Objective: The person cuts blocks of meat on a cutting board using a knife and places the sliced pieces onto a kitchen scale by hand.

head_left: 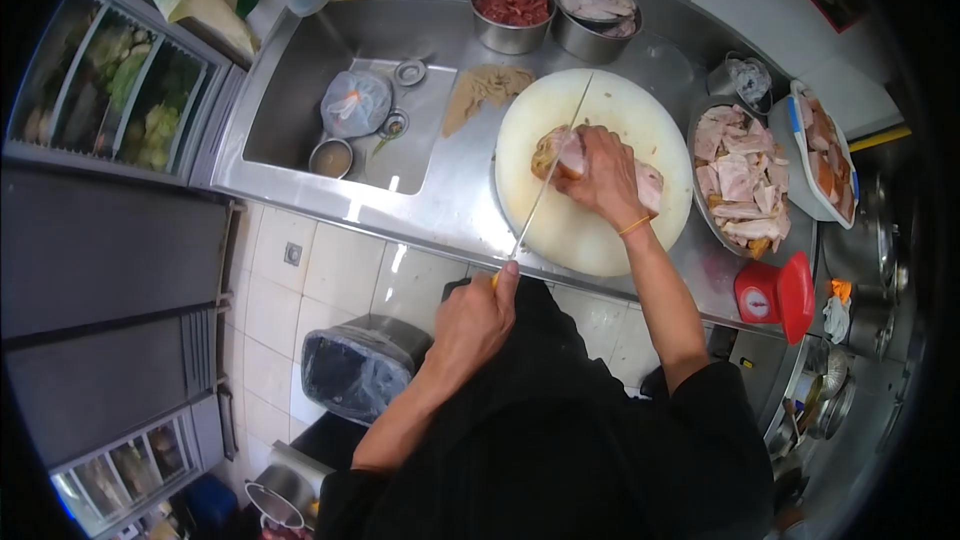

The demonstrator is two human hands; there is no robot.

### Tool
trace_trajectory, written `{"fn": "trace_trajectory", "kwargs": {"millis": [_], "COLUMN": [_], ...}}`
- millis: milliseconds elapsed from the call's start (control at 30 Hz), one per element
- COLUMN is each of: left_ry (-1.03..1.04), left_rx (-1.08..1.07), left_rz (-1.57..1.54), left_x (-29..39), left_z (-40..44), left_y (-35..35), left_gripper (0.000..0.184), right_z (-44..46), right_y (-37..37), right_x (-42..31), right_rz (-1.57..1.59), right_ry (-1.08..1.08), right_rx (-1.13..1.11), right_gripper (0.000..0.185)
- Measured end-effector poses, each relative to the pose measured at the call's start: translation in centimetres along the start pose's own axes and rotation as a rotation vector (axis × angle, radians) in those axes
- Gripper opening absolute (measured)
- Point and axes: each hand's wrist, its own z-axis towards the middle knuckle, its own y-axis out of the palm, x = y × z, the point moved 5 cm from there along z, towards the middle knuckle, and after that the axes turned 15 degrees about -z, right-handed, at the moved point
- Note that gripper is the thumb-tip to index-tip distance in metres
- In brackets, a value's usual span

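Stainless steel lines this kitchen: a table (455,195) runs along the wall beyond both hands, with a sink (290,110) let into it ahead and to the left of the left hand. Ahead of that hand and up to the right, a round white cutting board (595,250) rests on the table, and the right hand (608,175) is over it.

Under the right hand lies a piece of meat (545,155), browned outside and pale inside, with its end showing left of the fingers. The right hand is curved over it and grips it from above. More meat shows right of the palm; whether it is one piece with the first cannot be told. The left hand (475,325), closed around the handle of a knife (533,212), is nearer the body, the long blade slanting away across the board and the meat; how deep the edge sits is unclear.

The meat should be fairly light, firm yet giving, and probably greasy on its skin, so it could slide. A flat-palmed hold on top, fingertips curled back from the blade, would suit it; the knife is best held by its handle.

Right of the right hand stand an oval tray (697,175) of pale meat chunks (740,180) and a red scale (775,300).
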Motion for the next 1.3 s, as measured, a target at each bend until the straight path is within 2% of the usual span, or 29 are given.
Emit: {"fn": "trace_trajectory", "kwargs": {"millis": [300, 400, 500, 833, 900, 1100, 1200, 1300], "left_ry": [-0.047, 0.026, 0.008, -0.12, -0.134, 0.19, 0.07, 0.034], "left_rx": [0.023, 0.063, 0.037, 0.003, -0.007, -0.02, 0.046, 0.05], "left_rz": [0.041, 0.1, 0.107, 0.15, 0.121, 0.238, 0.147, 0.086], "left_x": [0.8, 0.9, 0.5, 1.9, 2.2, 0.6, 0.7, 0.9], "left_z": [-0.9, -1.1, -1.6, -3.0, -1.7, 4.3, 7.3, 9.6], "left_y": [-0.1, -0.2, -0.3, -1.3, -0.9, 2.9, 3.8, 4.8], "left_gripper": [0.055, 0.053, 0.053, 0.051, 0.05, 0.05, 0.055, 0.06], "right_z": [-0.7, -0.7, -0.3, 0.1, 0.0, 0.0, 0.0, -0.1], "right_y": [0.1, 0.3, 0.3, 0.6, 0.6, 0.6, 0.7, 0.5], "right_x": [-0.7, -0.6, -0.3, 0.1, -0.1, -0.2, -0.2, -0.4], "right_rz": [-0.012, -0.02, -0.019, 0.015, 0.004, -0.011, -0.021, -0.025], "right_ry": [0.102, 0.098, 0.093, 0.051, 0.052, 0.039, 0.021, 0.018], "right_rx": [0.066, 0.043, -0.023, -0.037, -0.04, -0.015, 0.011, 0.006], "right_gripper": [0.07, 0.072, 0.073, 0.071, 0.07, 0.067, 0.066, 0.065]}}
